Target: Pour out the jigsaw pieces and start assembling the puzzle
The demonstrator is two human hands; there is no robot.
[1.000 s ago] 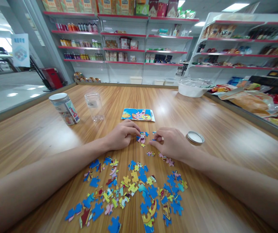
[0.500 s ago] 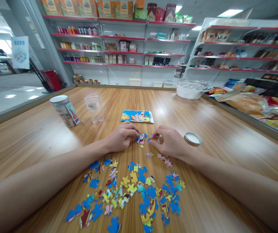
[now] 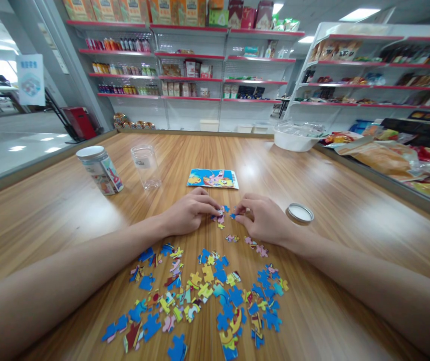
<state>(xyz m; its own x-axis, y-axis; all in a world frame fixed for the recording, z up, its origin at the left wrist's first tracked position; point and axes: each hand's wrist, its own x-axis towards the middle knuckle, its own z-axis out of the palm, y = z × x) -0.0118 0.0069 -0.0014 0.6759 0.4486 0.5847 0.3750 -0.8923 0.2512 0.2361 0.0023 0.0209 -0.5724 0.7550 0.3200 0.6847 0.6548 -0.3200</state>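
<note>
My left hand (image 3: 192, 211) rests on the table with fingers bent, its fingertips pressing on a small cluster of joined puzzle pieces (image 3: 220, 219) in pink, blue and yellow. Just to the right, my right hand (image 3: 263, 215) pinches a blue puzzle piece (image 3: 233, 215) between thumb and finger, partly hidden. It is close beside the cluster. Below the hands lie a pink and yellow puzzle piece (image 3: 232, 238) and a joined pink strip (image 3: 257, 246). Many loose puzzle pieces (image 3: 207, 273) spread nearer to me. The cartoon picture card (image 3: 212, 178) lies beyond the hands.
A labelled jar with a lid (image 3: 100, 170) and a clear open jar (image 3: 146, 168) stand at the left. A round lid (image 3: 300, 213) lies right of my right hand. Farther back are a white bowl (image 3: 295, 143), packaged snacks (image 3: 380, 150) and store shelves (image 3: 188, 77).
My left fingertips have slid slightly right, farther over the joined cluster. The right hand keeps its pinch with only a slight shift. The view has moved a little.
</note>
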